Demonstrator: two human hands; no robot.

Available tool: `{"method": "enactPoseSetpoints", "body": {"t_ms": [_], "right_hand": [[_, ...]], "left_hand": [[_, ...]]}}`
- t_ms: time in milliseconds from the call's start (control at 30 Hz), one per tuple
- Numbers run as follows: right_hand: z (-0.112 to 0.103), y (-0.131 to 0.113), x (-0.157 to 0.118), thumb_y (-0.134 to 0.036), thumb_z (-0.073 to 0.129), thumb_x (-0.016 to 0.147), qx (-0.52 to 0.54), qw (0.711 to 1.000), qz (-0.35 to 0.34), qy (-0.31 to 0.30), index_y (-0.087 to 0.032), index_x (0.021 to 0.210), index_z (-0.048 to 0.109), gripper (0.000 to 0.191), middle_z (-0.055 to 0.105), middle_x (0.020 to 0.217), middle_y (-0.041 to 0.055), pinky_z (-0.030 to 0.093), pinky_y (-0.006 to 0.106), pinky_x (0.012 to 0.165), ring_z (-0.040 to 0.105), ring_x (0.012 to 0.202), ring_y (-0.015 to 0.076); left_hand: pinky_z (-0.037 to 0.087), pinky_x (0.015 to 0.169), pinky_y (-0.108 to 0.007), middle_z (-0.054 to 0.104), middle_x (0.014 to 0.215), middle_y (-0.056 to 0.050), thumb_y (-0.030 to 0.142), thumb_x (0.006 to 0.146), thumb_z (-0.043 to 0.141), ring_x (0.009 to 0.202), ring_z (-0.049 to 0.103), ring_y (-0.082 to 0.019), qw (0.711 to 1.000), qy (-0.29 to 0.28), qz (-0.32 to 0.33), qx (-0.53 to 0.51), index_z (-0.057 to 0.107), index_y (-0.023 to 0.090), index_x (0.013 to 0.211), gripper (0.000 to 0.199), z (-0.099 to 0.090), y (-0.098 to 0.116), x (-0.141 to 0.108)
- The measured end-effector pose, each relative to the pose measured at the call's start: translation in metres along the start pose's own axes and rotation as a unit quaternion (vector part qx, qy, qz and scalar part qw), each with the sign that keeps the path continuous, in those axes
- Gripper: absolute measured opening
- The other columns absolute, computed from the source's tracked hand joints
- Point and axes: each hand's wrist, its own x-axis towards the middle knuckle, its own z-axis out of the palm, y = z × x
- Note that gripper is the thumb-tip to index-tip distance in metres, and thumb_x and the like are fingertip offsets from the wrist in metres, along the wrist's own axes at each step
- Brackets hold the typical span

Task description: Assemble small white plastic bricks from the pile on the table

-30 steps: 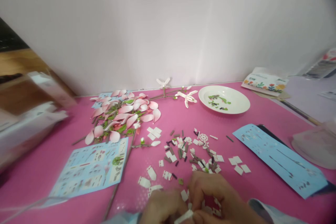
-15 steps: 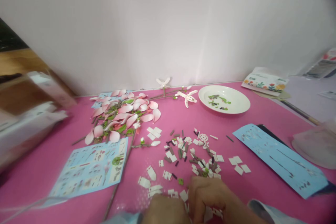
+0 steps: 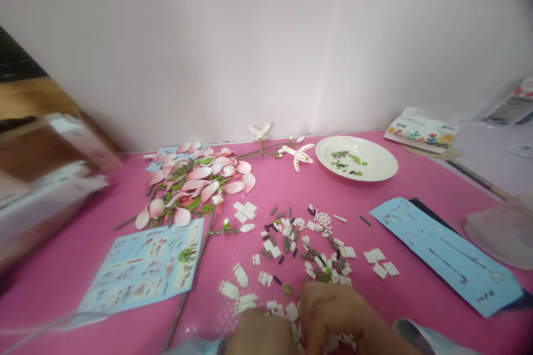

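At the bottom edge, my left hand (image 3: 261, 334) shows only its rounded back; its fingers are hidden below the frame. Close beside it on the right, my right hand (image 3: 333, 310) is closed, fingers bent downward. Whatever lies between its fingertips is out of sight. White toy bricks (image 3: 291, 310) lie around the knuckles. Just above is a small round green piece (image 3: 287, 289). Left of it rest white plates with rounded ends (image 3: 229, 289). A loose heap of white, brown and black pieces (image 3: 320, 258) spreads beyond my right hand.
A pile of pink petal pieces (image 3: 200, 173) and a printed blue sheet (image 3: 137, 266) lie left, beside a long brown stem (image 3: 183, 302). White flowers on a branch (image 3: 297, 154) stand by the wall. Right are a white plate (image 3: 385, 163) and a blue booklet (image 3: 441, 255).
Both hands stay nearly in place; my right hand has shifted very slightly. The pieces on the table lie as before.
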Motion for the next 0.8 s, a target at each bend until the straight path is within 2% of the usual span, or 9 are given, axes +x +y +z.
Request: {"method": "enactPoseSetpoints", "body": {"t_ms": [100,133,233,300,367,433,533,633,800], "right_hand": [[0.001,0.0,0.006,-0.04,0.057,0.09,-0.059,0.998,0.021,0.029,-0.019,0.072,0.067,0.029,0.061,0.067,0.0048,0.048,0.028,0.062,0.058,0.067,0.0173],[0.002,-0.001,0.008,-0.034,0.058,0.089,-0.093,0.994,0.029,0.042,-0.018,0.071,0.066,0.025,0.061,0.067,0.0047,0.047,0.029,0.061,0.058,0.067,0.0178],[0.003,-0.002,0.012,-0.016,0.056,0.083,-0.184,0.98,0.024,0.066,-0.018,0.076,0.066,0.013,0.063,0.075,0.0068,0.05,0.032,0.069,0.059,0.077,0.0204],[0.003,-0.002,0.014,-0.012,0.057,0.08,-0.229,0.972,0.004,0.043,-0.018,0.088,0.069,0.015,0.067,0.088,0.0083,0.05,0.036,0.082,0.06,0.089,0.0224],[0.003,-0.001,0.015,-0.015,0.062,0.079,-0.272,0.962,-0.021,0.005,-0.02,0.102,0.069,0.025,0.07,0.103,0.0086,0.046,0.039,0.096,0.059,0.104,0.0246],[0.003,0.002,0.016,-0.025,0.066,0.08,-0.314,0.948,-0.044,-0.037,-0.021,0.116,0.066,0.036,0.068,0.118,0.0089,0.039,0.043,0.105,0.055,0.117,0.0273],[0.003,0.007,0.016,-0.035,0.067,0.083,-0.357,0.929,-0.063,-0.076,-0.021,0.126,0.061,0.046,0.064,0.129,0.0096,0.037,0.046,0.108,0.05,0.126,0.0302],[0.003,0.008,0.016,-0.033,0.067,0.083,-0.368,0.924,-0.057,-0.089,-0.02,0.126,0.061,0.046,0.065,0.128,0.0093,0.036,0.047,0.109,0.05,0.126,0.0308],[0.003,0.004,0.018,-0.031,0.067,0.082,-0.356,0.93,-0.009,-0.09,-0.019,0.114,0.068,0.035,0.07,0.115,0.0088,0.029,0.051,0.113,0.054,0.12,0.0297]], "left_hand": [[0.03,0.051,-0.028,0.042,0.048,0.001,0.041,0.069,0.071,0.048,0.039,-0.014,1.0,0.005,0.017,-0.014,0.055,0.021,0.044,0.036,-0.018,0.02,-0.008],[0.03,0.051,-0.027,0.042,0.05,0.001,0.044,0.075,0.065,0.05,0.038,-0.014,0.999,0.02,0.017,-0.033,0.054,0.02,0.047,0.038,-0.021,0.024,-0.01],[0.025,0.047,-0.024,0.038,0.048,0.004,0.04,0.074,0.065,0.046,0.031,-0.011,0.97,0.135,-0.029,-0.201,0.052,0.019,0.052,0.033,-0.021,0.03,-0.008],[0.021,0.043,-0.023,0.035,0.044,0.007,0.034,0.073,0.066,0.043,0.025,-0.009,0.943,0.185,-0.066,-0.268,0.052,0.019,0.054,0.028,-0.017,0.031,-0.004],[0.022,0.042,-0.021,0.036,0.045,0.007,0.031,0.073,0.066,0.043,0.025,-0.009,0.926,0.209,-0.086,-0.301,0.051,0.019,0.054,0.027,-0.015,0.033,0.001],[0.027,0.044,-0.02,0.039,0.048,0.007,0.029,0.071,0.066,0.045,0.028,-0.009,0.917,0.219,-0.091,-0.32,0.05,0.019,0.053,0.027,-0.015,0.034,0.003],[0.03,0.045,-0.019,0.042,0.049,0.006,0.028,0.072,0.066,0.046,0.031,-0.008,0.923,0.214,-0.09,-0.307,0.051,0.018,0.053,0.026,-0.017,0.034,0.004],[0.028,0.043,-0.02,0.038,0.045,0.007,0.029,0.074,0.066,0.042,0.028,-0.008,0.93,0.204,-0.095,-0.289,0.052,0.018,0.054,0.027,-0.018,0.031,0.002],[0.029,0.042,-0.021,0.037,0.043,0.007,0.037,0.073,0.07,0.041,0.028,-0.009,0.927,0.202,-0.102,-0.299,0.051,0.02,0.053,0.033,-0.017,0.032,0.003]]}}
